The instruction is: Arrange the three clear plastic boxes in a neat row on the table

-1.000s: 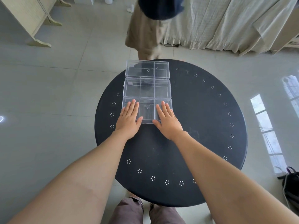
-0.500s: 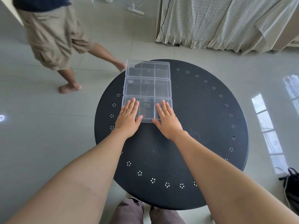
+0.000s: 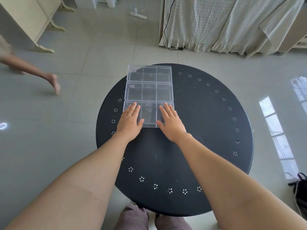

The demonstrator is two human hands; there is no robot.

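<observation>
Three clear plastic boxes with inner dividers lie touching in a line running away from me on the round black table point(image 3: 207, 130). The far box point(image 3: 149, 73) reaches the table's back edge, the middle box point(image 3: 148, 91) sits behind the near box point(image 3: 149, 114). My left hand point(image 3: 130, 121) rests flat, fingers together, on the near box's left part. My right hand point(image 3: 171, 122) lies flat on its right part. Neither hand grips anything.
Another person's bare leg and foot point(image 3: 53, 81) are on the tiled floor at the left. A cream cabinet point(image 3: 31, 19) stands at the back left, curtains point(image 3: 224, 22) at the back right, and a black bag point(image 3: 299, 188) lies by the table's right side.
The other person has walked from behind the table off to the left. My hands and the three boxes have stayed nearly still.
</observation>
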